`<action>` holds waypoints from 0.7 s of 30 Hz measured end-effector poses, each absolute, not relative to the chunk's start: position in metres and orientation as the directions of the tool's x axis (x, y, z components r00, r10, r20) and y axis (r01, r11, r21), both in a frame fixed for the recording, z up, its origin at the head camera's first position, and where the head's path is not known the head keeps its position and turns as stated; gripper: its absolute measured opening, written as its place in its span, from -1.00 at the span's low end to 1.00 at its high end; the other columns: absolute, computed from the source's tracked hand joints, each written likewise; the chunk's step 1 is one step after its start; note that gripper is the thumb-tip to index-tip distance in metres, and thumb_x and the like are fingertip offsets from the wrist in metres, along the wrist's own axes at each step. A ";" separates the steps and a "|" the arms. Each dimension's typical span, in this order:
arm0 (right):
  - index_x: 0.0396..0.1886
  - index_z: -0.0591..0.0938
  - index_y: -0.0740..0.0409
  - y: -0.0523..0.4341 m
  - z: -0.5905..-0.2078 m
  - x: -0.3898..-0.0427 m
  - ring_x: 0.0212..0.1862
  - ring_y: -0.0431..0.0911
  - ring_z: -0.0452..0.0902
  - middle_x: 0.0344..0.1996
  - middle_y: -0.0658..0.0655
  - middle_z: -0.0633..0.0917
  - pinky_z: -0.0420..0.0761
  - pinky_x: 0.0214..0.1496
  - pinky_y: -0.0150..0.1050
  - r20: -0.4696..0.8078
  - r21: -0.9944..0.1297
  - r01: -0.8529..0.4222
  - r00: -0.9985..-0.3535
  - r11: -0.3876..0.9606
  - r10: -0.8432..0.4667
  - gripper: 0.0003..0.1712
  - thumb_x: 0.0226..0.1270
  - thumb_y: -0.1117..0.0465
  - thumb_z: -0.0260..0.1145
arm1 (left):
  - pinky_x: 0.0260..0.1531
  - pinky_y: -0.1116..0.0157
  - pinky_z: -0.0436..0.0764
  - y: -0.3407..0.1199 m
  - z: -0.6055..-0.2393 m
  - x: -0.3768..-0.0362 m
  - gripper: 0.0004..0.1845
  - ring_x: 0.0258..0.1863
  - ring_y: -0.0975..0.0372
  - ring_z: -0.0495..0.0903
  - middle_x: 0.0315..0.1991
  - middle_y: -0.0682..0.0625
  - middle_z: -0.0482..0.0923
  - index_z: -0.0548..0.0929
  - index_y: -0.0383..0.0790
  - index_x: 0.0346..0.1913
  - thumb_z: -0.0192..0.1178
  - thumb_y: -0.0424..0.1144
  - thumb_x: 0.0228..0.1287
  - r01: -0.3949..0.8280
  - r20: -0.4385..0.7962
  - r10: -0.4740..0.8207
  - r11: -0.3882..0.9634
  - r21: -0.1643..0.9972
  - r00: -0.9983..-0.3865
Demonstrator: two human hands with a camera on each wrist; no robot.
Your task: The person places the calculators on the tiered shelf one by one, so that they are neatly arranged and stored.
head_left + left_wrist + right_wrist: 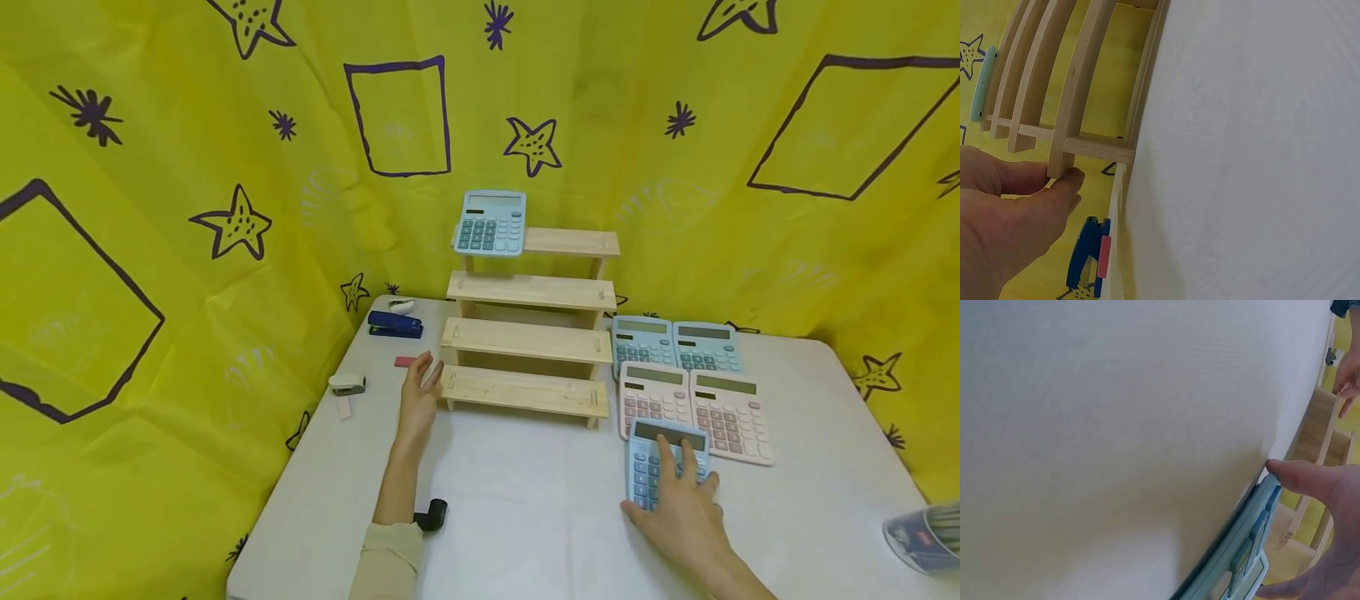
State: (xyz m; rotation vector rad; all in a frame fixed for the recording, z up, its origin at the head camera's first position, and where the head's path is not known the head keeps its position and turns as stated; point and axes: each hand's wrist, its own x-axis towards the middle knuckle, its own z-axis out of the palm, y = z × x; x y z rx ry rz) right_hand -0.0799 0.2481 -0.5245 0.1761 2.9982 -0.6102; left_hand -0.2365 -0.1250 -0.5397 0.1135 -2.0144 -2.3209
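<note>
**2 hands at work: blue calculator and wooden rack**

2 hands in view over a white surface (pixel 525 500). Right hand (pixel 686 512) laid on a blue calculator (pixel 645 471) near the front right of the surface; fingers (pixel 666 454) spread across the keys, thumb (pixel 1300 478) pressed to the left edge of the casing, so gripping it from above. Calculator flat on the surface, touching the front edge of 2 pink calculators (pixel 693 404); behind those, 2 more blue calculators (pixel 675 343) side by side.

Left hand (pixel 420 392) at the left end of a 4-step wooden rack (pixel 528 337); fingers straight and relaxed, thumb tip (pixel 1069 181) touching the end of the lowest step, nothing held.

1 further blue calculator (pixel 491 222) leaning upright on the top step, left end.

Left of the rack: blue stapler (pixel 395 324), small red eraser (pixel 405 362), white-grey stapler (pixel 347 383). Small black object (pixel 433 513) beside the left forearm. Yellow patterned cloth (pixel 150 208) behind and around the surface.
</note>
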 end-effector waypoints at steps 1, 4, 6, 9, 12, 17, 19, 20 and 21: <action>0.64 -0.07 0.37 0.248 -0.524 -0.080 0.21 0.99 -0.11 0.49 0.73 -0.09 0.31 -0.08 0.82 -0.092 -0.384 0.122 -0.991 0.915 0.094 0.43 0.05 -0.09 0.64 | 0.47 0.12 0.37 -0.125 -0.540 -0.237 -0.33 0.54 -0.06 0.29 0.62 -0.27 0.07 0.15 -0.32 0.60 -0.08 -0.64 0.50 0.004 -0.010 -0.100 -0.140 0.990 -0.995; 0.64 -0.06 0.37 0.248 -0.524 -0.081 0.20 0.97 -0.06 0.48 0.74 -0.06 0.31 -0.12 0.83 -0.072 -0.391 0.107 -0.994 0.914 0.085 0.43 0.02 -0.03 0.65 | 0.47 0.11 0.37 -0.125 -0.540 -0.237 -0.33 0.54 -0.07 0.30 0.61 -0.27 0.07 0.15 -0.33 0.60 -0.08 -0.64 0.50 0.005 -0.010 -0.102 -0.141 0.990 -0.995; 0.64 -0.05 0.35 0.248 -0.523 -0.081 0.20 0.95 -0.03 0.48 0.74 -0.04 0.32 -0.16 0.84 -0.057 -0.400 0.099 -0.995 0.911 0.084 0.44 -0.03 0.01 0.67 | 0.48 0.11 0.37 -0.126 -0.540 -0.237 -0.33 0.54 -0.06 0.30 0.61 -0.27 0.08 0.16 -0.31 0.60 -0.08 -0.64 0.50 0.002 -0.013 -0.102 -0.143 0.990 -0.995; 0.65 -0.05 0.32 0.248 -0.522 -0.082 0.20 0.91 0.01 0.48 0.73 -0.03 0.33 -0.18 0.83 -0.046 -0.414 0.099 -0.995 0.905 0.088 0.46 -0.09 0.05 0.69 | 0.49 0.09 0.35 -0.127 -0.541 -0.237 -0.34 0.54 -0.06 0.29 0.62 -0.26 0.07 0.16 -0.30 0.60 -0.08 -0.64 0.51 0.001 -0.013 -0.098 -0.144 0.990 -0.995; 0.66 -0.05 0.31 0.248 -0.521 -0.084 0.20 0.88 0.05 0.50 0.70 -0.04 0.35 -0.19 0.81 -0.058 -0.424 0.109 -0.994 0.899 0.093 0.47 -0.10 0.07 0.69 | 0.51 0.08 0.33 -0.127 -0.542 -0.238 -0.34 0.55 -0.05 0.29 0.62 -0.24 0.07 0.17 -0.28 0.61 -0.08 -0.63 0.51 0.001 -0.013 -0.092 -0.146 0.989 -0.996; 0.64 0.00 0.30 0.247 -0.516 -0.085 0.18 0.84 0.10 0.50 0.66 -0.03 0.39 -0.21 0.78 -0.079 -0.440 0.117 -0.993 0.890 0.092 0.43 -0.12 0.07 0.68 | 0.50 0.09 0.34 -0.127 -0.544 -0.239 -0.33 0.55 -0.04 0.29 0.62 -0.23 0.08 0.16 -0.28 0.61 -0.08 -0.64 0.50 -0.003 -0.016 -0.090 -0.146 0.989 -0.996; 0.63 0.02 0.28 0.247 -0.512 -0.085 0.16 0.81 0.15 0.49 0.64 -0.02 0.42 -0.25 0.74 -0.066 -0.447 0.107 -0.994 0.888 0.087 0.41 -0.13 0.09 0.69 | 0.49 0.09 0.35 -0.127 -0.544 -0.238 -0.32 0.55 -0.06 0.28 0.62 -0.24 0.07 0.15 -0.30 0.61 -0.09 -0.65 0.49 0.000 -0.013 -0.089 -0.147 0.989 -0.996; 0.62 0.03 0.26 0.248 -0.510 -0.085 0.14 0.78 0.17 0.49 0.63 -0.01 0.43 -0.27 0.70 -0.055 -0.452 0.100 -0.995 0.886 0.084 0.41 -0.14 0.10 0.69 | 0.49 0.10 0.35 -0.127 -0.544 -0.238 -0.32 0.55 -0.07 0.28 0.62 -0.25 0.07 0.15 -0.31 0.61 -0.09 -0.66 0.49 0.003 -0.011 -0.089 -0.151 0.989 -0.996; 0.62 0.03 0.25 0.248 -0.507 -0.085 0.14 0.77 0.18 0.49 0.63 0.00 0.45 -0.29 0.67 -0.043 -0.453 0.093 -0.996 0.886 0.082 0.41 -0.15 0.10 0.69 | 0.49 0.09 0.35 -0.127 -0.545 -0.239 -0.32 0.55 -0.07 0.28 0.62 -0.26 0.07 0.15 -0.31 0.61 -0.09 -0.66 0.48 0.005 -0.009 -0.088 -0.156 0.988 -0.996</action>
